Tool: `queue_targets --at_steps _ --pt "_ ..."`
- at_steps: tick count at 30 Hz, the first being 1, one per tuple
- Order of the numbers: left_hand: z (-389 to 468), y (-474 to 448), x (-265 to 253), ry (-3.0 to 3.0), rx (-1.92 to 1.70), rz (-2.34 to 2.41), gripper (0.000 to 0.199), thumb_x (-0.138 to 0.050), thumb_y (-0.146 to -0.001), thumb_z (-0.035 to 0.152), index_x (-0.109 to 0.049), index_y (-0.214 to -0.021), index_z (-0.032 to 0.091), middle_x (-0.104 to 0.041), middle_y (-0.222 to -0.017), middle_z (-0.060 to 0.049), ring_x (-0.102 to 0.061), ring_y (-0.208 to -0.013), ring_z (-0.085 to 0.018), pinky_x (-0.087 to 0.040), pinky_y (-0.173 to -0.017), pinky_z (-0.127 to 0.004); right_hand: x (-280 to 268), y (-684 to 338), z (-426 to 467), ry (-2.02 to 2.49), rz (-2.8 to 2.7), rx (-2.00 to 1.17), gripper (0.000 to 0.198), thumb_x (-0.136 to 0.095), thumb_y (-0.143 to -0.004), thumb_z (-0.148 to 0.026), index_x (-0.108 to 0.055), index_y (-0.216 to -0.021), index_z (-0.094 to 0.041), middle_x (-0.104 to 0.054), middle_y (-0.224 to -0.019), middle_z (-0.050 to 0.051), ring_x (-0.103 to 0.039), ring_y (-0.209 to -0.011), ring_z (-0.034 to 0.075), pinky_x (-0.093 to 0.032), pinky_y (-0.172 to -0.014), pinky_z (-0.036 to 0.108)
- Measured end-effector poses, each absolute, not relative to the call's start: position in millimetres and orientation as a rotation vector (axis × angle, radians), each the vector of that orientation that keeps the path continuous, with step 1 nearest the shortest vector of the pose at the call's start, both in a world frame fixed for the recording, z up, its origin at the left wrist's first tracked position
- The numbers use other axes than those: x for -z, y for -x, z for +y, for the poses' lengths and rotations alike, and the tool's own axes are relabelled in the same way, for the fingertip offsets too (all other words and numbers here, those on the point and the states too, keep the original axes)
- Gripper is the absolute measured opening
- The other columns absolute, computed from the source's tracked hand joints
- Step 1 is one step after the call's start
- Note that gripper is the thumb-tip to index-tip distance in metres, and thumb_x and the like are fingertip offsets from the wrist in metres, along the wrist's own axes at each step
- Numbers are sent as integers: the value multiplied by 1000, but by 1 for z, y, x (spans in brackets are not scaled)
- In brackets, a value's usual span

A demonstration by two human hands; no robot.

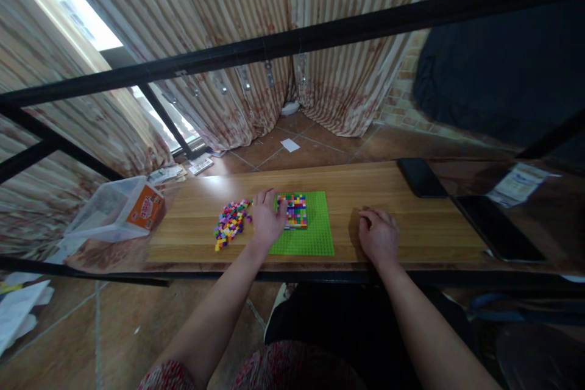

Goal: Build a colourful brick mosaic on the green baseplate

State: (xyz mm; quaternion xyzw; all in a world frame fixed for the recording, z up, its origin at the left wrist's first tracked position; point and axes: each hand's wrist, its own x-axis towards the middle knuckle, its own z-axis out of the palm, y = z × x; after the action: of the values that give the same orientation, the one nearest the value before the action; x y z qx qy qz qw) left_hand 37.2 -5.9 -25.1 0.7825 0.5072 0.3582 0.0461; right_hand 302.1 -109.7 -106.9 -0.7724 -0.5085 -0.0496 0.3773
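Note:
My left hand [266, 217] is over the left side of a green studded baseplate [322, 237]. Its fingers are stretched forward with the thumb apart, close to a square, multicoloured toy-brick build [297, 213] on the plate. The hand hides the build's left edge, and whether the thumb touches it I cannot tell. Left of this hand lies a loose pile of small coloured toy bricks [231, 222]. Resting on the wooden board right of the baseplate, my right hand [379, 236] has its fingers curled in; no object shows in it.
A clear plastic box [109, 207] with an orange label stands at the left end of the wooden board [183, 219]. One black phone [421, 177] lies at the board's back right, another dark flat device [500, 228] farther right beside a paper packet [518, 184]. A black metal bar [274, 46] crosses behind.

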Motion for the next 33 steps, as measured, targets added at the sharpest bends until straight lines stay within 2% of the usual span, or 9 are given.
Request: queue_targets --at_steps 2,5,10,13,23,33 --pt "2 -40 27 -2218 -1058 1549 31 -61 -88 30 -67 -115 16 -66 -123 -14 -57 -119 -29 -43 -106 -47 107 -302 -110 1977 -1303 128 26 -50 -87 -24 -74 -94 -18 -70 -103 13 -56 -98 26 -42 -90 43" --pt "12 -44 32 -1957 -959 1488 29 -66 -84 29 -71 -110 17 -69 -118 -13 -60 -118 -28 -42 -108 -46 107 -302 -110 1966 -1302 142 26 -50 -87 -23 -74 -94 -18 -70 -103 13 -57 -98 26 -42 -90 43" --pt "17 -47 47 -1797 -944 1448 36 -68 -82 31 -70 -115 16 -74 -103 -10 -68 -93 -23 -53 -88 -37 105 -302 -110 1968 -1297 166 26 -51 -86 -24 -75 -92 -17 -71 -102 13 -57 -97 27 -43 -88 41" --pt "17 -48 50 -1733 -958 1424 36 -67 -83 31 -70 -116 16 -74 -97 -8 -68 -85 -20 -54 -79 -32 105 -302 -110 1981 -1295 157 25 -51 -86 -24 -75 -92 -18 -71 -102 13 -57 -96 26 -43 -89 42" --pt "19 -49 49 -1611 -1005 1383 28 -69 -78 24 -73 -105 15 -73 -86 -4 -65 -77 -16 -52 -73 -27 109 -304 -110 1976 -1301 159 27 -50 -87 -25 -74 -93 -18 -70 -104 13 -57 -97 26 -42 -89 42" --pt "18 -55 52 -1567 -1028 1401 28 -69 -77 20 -73 -104 14 -75 -89 -5 -67 -77 -16 -55 -74 -28 108 -304 -111 1963 -1297 156 28 -49 -86 -25 -75 -93 -18 -71 -103 13 -58 -96 26 -42 -88 41"
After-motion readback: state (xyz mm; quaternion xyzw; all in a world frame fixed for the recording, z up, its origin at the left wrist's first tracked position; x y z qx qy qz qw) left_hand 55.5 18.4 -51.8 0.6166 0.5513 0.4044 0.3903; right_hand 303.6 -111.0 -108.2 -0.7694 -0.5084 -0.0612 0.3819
